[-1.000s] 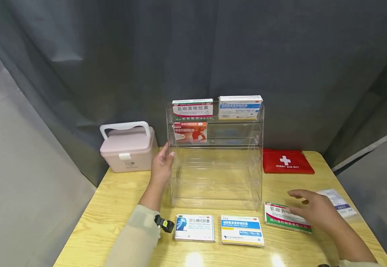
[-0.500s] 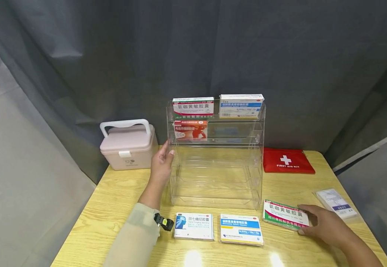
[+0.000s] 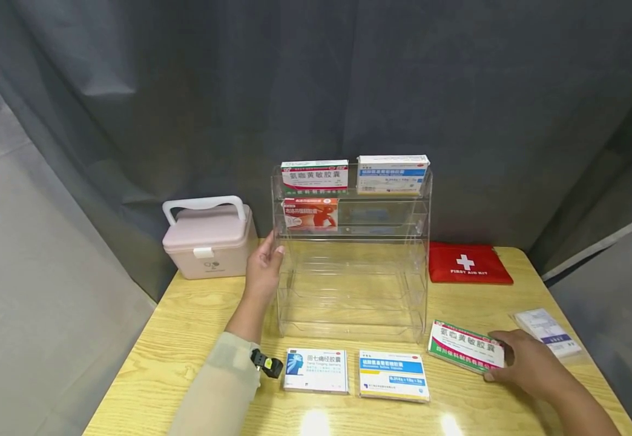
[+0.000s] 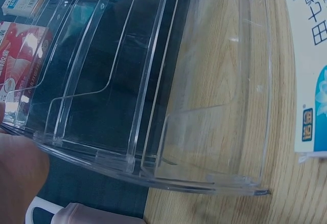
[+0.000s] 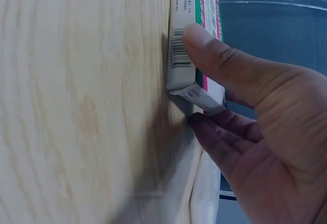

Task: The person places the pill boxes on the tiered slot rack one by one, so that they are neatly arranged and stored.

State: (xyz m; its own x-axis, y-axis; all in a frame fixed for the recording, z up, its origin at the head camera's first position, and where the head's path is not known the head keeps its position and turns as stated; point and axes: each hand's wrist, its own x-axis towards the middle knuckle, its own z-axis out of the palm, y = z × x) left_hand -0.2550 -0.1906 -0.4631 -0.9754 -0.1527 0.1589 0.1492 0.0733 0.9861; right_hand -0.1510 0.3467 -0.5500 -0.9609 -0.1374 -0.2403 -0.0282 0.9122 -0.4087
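The clear rack (image 3: pixel 351 330) stands toward the back edge of the counter (image 3: pixel 201 309); its left side is gripped by the left hand (image 3: pixel 263 275), whose fingertips are hidden behind the panel in the head view. In the left wrist view this hand is largely cut off by the frame.

The green-white-red box (image 3: pixel 464 346) is located right of the rack, toward the counter's right edge. Its right end is pinched between thumb and fingers of the right hand (image 3: pixel 531 366); the far end is cut off in the right wrist view, where a barcode (image 5: pixel 180 50) is seen beside the thumb. A shadow is cast below the held end; whether the far end touches the counter cannot be told.

A white packet (image 3: pixel 547 330) by the counter's right edge is partly covered by the right hand; its print is too small to be read. A blue-white box (image 3: pixel 394 376) is seen between the held box and a white box (image 3: pixel 316 370). The counter's near edge is cut off.
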